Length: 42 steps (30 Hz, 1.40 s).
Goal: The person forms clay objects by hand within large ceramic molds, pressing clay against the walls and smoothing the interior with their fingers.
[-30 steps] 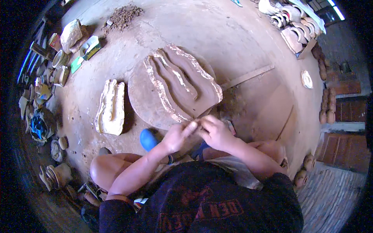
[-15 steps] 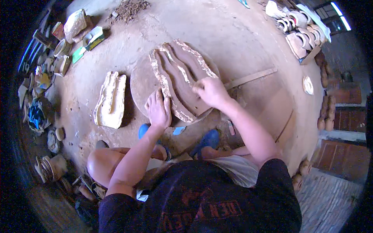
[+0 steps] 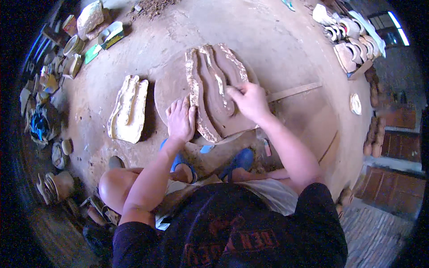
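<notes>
A brown clay-like slab (image 3: 232,124) with raised wavy side walls and a middle ridge (image 3: 217,77) lies on a round board (image 3: 169,85) in front of me. Rough, whitish patches run along the tops of the walls and ridge. My left hand (image 3: 181,119) rests against the outside of the left wall, fingers stretched out and thumb near its top. Close to the lower part of the ridge is my right hand (image 3: 248,102), its fingers curled and pinched together. Whatever they hold, if anything, is hidden.
A pale cream piece (image 3: 128,109) of similar wavy shape lies on the floor at left. A flat wooden strip (image 3: 295,91) extends right from the board. Crumbled earth (image 3: 154,6) lies far off. Stacked curved pieces (image 3: 355,51) stand far right; containers and clutter line the left.
The slab has turned slightly clockwise, its far end swinging right. My right hand has moved a little to the right, still curled beside the ridge; my left hand stays at the left wall.
</notes>
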Each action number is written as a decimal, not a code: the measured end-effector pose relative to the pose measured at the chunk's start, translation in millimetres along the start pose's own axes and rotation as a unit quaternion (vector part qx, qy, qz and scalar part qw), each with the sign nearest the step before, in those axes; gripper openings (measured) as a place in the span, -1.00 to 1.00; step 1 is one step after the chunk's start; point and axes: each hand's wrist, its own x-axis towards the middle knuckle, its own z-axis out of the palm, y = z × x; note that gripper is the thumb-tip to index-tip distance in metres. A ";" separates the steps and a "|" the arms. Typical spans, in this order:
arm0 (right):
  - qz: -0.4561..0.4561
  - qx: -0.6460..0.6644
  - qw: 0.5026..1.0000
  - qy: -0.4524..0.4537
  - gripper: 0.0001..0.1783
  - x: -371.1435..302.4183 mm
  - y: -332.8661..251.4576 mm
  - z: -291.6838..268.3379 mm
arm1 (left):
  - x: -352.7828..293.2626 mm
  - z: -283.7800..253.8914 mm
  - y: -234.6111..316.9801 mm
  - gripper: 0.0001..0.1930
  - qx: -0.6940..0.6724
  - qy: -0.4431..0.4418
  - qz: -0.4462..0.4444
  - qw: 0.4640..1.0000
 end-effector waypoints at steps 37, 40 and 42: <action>-0.107 -0.090 0.984 0.114 -0.64 41.0 -9.6 25.4 | 9.0 -7.4 -19.0 -0.47 0.012 -0.017 0.037 0.999; 0.108 0.331 0.937 0.040 -0.67 54.0 -10.6 0.9 | 8.8 -7.8 -19.4 -0.47 0.000 -0.017 0.041 0.999; 0.133 0.438 0.889 0.006 -0.70 36.1 -24.4 -15.5 | 10.2 -10.3 -19.9 -0.48 -0.001 -0.015 0.039 0.999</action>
